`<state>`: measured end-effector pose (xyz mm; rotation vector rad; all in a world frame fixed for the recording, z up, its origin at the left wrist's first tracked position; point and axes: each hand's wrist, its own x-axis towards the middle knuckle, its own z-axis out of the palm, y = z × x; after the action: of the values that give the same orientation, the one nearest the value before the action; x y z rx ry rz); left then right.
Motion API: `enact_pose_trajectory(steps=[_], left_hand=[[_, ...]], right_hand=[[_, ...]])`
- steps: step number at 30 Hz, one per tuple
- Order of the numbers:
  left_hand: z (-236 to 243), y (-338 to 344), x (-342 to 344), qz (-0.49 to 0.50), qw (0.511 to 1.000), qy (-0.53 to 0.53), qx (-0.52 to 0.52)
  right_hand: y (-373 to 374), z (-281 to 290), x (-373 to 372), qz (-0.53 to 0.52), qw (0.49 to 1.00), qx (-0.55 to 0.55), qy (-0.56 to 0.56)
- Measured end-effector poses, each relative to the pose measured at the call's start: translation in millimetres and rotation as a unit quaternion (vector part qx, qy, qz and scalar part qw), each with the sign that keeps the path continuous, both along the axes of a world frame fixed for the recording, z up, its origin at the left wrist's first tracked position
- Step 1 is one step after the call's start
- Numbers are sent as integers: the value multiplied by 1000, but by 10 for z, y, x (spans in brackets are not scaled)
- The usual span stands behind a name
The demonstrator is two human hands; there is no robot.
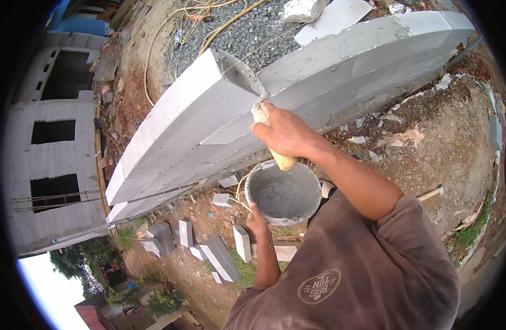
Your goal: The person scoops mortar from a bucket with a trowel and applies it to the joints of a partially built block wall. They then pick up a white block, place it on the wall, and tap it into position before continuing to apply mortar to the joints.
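Observation:
My right hand (286, 131) is closed around the pale wooden handle of a trowel (280, 157). The trowel's metal end meets the mortar-smeared end face of a light grey block (181, 99) on top of the wall; most of its blade is hidden. To the right of that block, the top of the lower course (319, 63) is coated with grey mortar. Below, my left hand (257, 221) grips the thin yellowish handle (240, 190) of a bucket (314, 187). Wet grey mortar (280, 199) lies inside the bucket, which is near my body.
Loose blocks (219, 258) lie on the soil to the lower left. Beyond the wall are a gravel heap (258, 33), a yellow hose (214, 37) and broken slabs (333, 22). A string (275, 39) stretches above the wall. A block building (49, 129) stands at left.

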<state>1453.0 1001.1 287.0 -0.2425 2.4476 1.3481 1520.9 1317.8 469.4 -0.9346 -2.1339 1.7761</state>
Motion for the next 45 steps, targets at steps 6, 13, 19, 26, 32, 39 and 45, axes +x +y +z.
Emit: enact_pose_trajectory(steps=[6, 13, 19, 26, 32, 39, 45], left_hand=[[-41, 6, -20, 2, 1000, 1, 19], [64, 54, 27, -13, 999, 25, 23], [-124, -115, -9, -7, 1000, 24, 4], [-75, -110, 76, -19, 999, 37, 13], [-47, -164, 131, 0, 998, 29, 52], [252, 76, 134, -126, 988, 72, -46], [522, 155, 125, -198, 971, 116, -74]], right_hand=[[-676, -358, 150, -41, 993, 71, 91], [-649, -692, -537, -127, 980, 128, 79], [-1264, -996, -38, -80, 989, 92, 88], [-1017, -1298, 174, -152, 976, 139, 71], [-1060, -1224, 857, -21, 997, 66, -27], [-800, -1560, 970, 350, 873, 119, -319], [-1240, -2102, 760, 341, 847, 207, -352]])
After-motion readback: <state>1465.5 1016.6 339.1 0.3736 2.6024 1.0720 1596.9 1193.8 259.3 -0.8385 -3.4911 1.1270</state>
